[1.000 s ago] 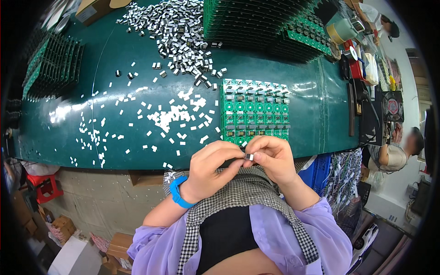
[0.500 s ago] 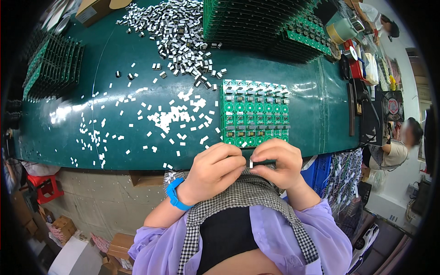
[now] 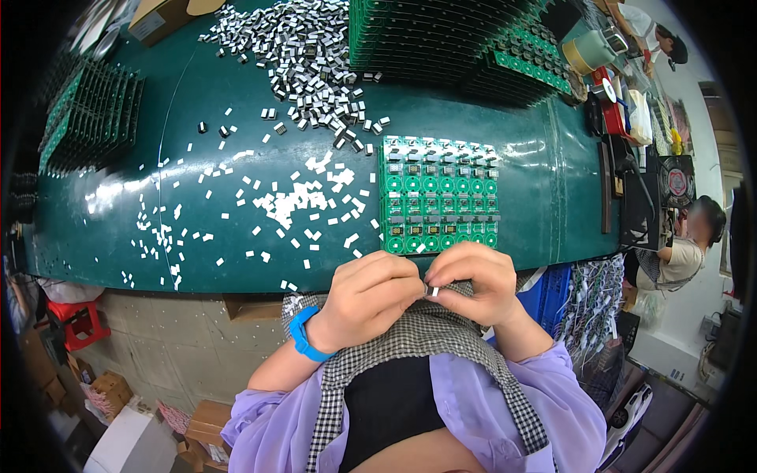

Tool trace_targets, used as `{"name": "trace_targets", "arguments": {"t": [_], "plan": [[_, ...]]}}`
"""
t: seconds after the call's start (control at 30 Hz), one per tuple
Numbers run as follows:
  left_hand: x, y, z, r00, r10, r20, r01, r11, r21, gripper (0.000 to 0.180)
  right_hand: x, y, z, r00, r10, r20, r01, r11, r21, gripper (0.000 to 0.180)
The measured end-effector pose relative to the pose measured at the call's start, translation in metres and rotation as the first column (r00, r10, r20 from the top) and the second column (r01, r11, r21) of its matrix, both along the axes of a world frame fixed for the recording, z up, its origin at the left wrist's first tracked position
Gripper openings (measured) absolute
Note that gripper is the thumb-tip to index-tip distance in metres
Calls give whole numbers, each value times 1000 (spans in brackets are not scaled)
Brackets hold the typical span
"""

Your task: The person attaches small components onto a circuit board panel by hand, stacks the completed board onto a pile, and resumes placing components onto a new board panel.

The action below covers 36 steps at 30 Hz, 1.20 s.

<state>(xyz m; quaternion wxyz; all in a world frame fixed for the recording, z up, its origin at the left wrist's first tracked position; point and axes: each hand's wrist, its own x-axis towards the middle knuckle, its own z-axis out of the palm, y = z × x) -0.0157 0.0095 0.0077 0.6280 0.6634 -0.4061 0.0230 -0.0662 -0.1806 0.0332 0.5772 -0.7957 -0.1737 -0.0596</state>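
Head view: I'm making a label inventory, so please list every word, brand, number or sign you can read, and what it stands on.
Nothing reads clearly enough to quote.
Cardboard box, upper left: printed marks, too small and blurred.
Green circuit board panel: any markings too small to read.
Small piece at the right hand's fingertips: no lettering can be made out.

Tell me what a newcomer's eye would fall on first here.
Probably the big heap of small black-and-white parts at the upper middle of the green table, with white pieces scattered below it. To their right sits a green circuit-board panel. Just below that, the left hand and right hand meet at a small white-faced piece.
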Motion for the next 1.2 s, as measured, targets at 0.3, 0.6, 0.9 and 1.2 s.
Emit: {"name": "trace_targets", "arguments": {"t": [0.3, 0.6, 0.9, 1.2], "plan": [[-2, -1, -4, 996, -18, 91, 16, 1000, 25, 19, -1, 1, 4, 997, 65, 42, -63, 997, -35, 23], [-1, -4, 10, 992, 60, -111, -55, 997, 52, 22, -5, 4, 2, 977, -105, 184, 128, 985, -116, 20], [-7, -5, 4, 985, 168, -46, -165, 984, 68, 20, -10, 11, -4, 941, -229, 249, 273, 949, -158, 19], [49, 22, -2, 933, 322, 163, -360, 796, 487, 31, -3, -21, 1, 901, -431, 49, 430, 876, -218, 18]]}}
